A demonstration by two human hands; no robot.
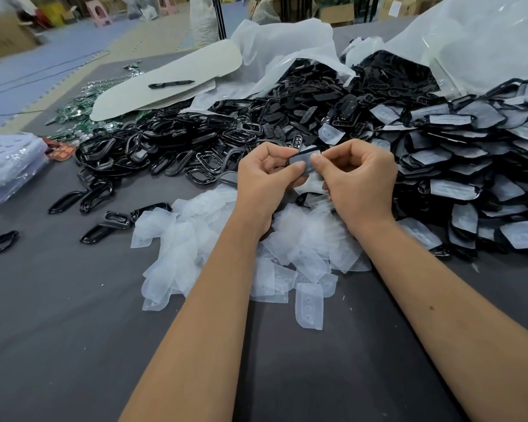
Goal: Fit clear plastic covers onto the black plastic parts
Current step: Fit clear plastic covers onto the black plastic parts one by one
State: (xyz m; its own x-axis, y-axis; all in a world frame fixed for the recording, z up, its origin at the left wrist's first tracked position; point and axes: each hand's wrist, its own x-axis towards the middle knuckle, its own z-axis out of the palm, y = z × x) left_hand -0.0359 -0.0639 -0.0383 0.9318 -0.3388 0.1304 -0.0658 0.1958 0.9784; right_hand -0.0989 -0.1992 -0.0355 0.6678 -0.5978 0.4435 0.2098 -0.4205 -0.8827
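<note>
A: Both hands are on one piece. The left hand [267, 175] pinches the black plastic part [302, 158] from the left, and the right hand [358, 178] pinches its right end, thumb tip on the clear cover [309, 162] lying against it, above the heap of loose clear covers [250, 248].

B: I'd seat one edge first, then run the thumbs along until the rim sits flush all round.

A: How many are left?

B: One in hand. The uncovered black parts [177, 147] to the left and the finished pile [476, 178] to the right are both too many to count. One pen [171, 84] lies on the cardboard sheet [165, 86].
</note>
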